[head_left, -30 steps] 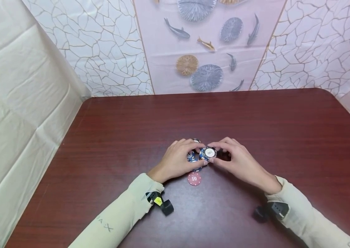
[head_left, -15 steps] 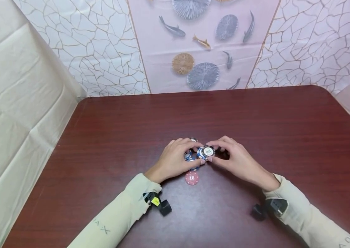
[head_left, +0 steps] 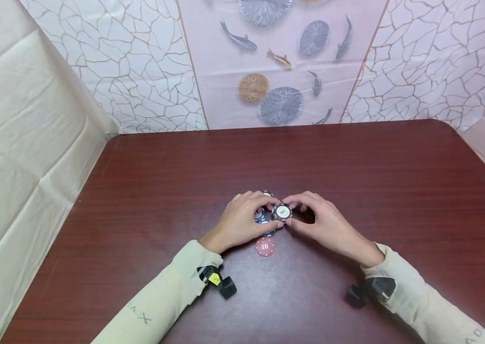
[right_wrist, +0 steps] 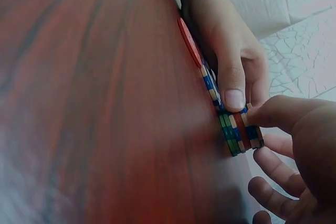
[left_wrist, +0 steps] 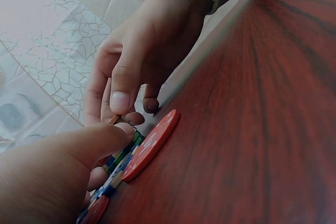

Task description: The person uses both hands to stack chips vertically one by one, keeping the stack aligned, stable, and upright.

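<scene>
Near the middle of the table, a small stack of poker chips (right_wrist: pixel 239 132) stands between both hands. On top lies a black-edged chip (head_left: pixel 283 211) with 100 on its white centre. My left hand (head_left: pixel 242 220) curves round the stack's left side, thumb and index finger at its edge. From the right, my right hand (head_left: pixel 332 225) pinches the upper chips between thumb and index finger, its other fingers loosely bent. In the right wrist view, green chips form the bottom, with white, red and blue ones above.
Blue chips (head_left: pixel 259 215) lie partly hidden under my left hand. A pink-red chip (head_left: pixel 265 246) marked 10 lies flat on the near side. The dark red wooden table (head_left: pixel 173 162) ends at a patterned cloth wall (head_left: pixel 139 76).
My right hand has moved slightly left, bringing the 100 chip from an offset position squarely over the stack. The left hand stays round the stack. The head view has shifted slightly.
</scene>
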Demonstrator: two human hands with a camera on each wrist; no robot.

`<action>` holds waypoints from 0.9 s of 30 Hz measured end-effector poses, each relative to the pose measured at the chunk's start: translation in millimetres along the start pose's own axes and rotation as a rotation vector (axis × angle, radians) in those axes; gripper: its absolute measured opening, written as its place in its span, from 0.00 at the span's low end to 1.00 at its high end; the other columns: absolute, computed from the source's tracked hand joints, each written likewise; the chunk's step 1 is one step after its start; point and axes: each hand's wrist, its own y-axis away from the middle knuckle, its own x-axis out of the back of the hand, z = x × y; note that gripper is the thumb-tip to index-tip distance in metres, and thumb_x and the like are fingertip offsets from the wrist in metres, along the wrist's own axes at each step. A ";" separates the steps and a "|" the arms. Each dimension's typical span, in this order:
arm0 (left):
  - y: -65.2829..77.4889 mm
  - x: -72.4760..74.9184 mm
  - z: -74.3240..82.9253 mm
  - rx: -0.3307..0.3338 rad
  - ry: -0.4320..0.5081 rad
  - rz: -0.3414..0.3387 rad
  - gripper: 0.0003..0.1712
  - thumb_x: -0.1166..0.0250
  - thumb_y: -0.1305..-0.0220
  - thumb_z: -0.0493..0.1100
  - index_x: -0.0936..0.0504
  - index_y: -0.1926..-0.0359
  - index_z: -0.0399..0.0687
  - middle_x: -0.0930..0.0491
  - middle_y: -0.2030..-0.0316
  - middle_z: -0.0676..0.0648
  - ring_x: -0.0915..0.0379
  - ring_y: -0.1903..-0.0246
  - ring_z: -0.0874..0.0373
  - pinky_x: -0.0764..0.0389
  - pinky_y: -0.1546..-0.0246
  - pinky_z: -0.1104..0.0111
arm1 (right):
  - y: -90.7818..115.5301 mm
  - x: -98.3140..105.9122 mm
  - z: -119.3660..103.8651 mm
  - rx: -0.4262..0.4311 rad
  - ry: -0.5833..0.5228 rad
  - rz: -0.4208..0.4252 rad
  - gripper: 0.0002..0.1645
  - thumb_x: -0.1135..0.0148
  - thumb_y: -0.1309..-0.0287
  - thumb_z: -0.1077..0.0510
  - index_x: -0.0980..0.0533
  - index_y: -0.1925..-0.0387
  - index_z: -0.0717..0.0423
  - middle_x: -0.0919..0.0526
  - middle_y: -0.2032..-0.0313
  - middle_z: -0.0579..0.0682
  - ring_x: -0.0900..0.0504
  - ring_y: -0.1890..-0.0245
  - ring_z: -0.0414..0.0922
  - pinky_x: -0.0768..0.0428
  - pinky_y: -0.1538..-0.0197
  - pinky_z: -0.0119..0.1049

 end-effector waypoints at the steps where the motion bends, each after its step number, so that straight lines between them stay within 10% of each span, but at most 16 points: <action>1: 0.0 -0.1 0.2 0.000 0.003 -0.001 0.26 0.24 0.38 0.60 0.14 0.41 0.61 0.19 0.57 0.59 0.24 0.54 0.62 0.27 0.48 0.61 | 0.3 -0.3 -0.3 -0.003 -0.002 0.004 0.21 0.25 0.37 0.60 0.17 0.43 0.50 0.17 0.55 0.44 0.23 0.57 0.45 0.25 0.51 0.41; 27: 0.2 1.4 -2.8 0.016 -0.030 -0.023 0.28 0.26 0.37 0.64 0.15 0.39 0.63 0.19 0.55 0.60 0.25 0.53 0.62 0.28 0.47 0.62 | -0.9 1.4 -0.4 -0.123 -0.093 -0.073 0.34 0.20 0.41 0.54 0.24 0.35 0.51 0.16 0.48 0.48 0.23 0.50 0.48 0.27 0.43 0.45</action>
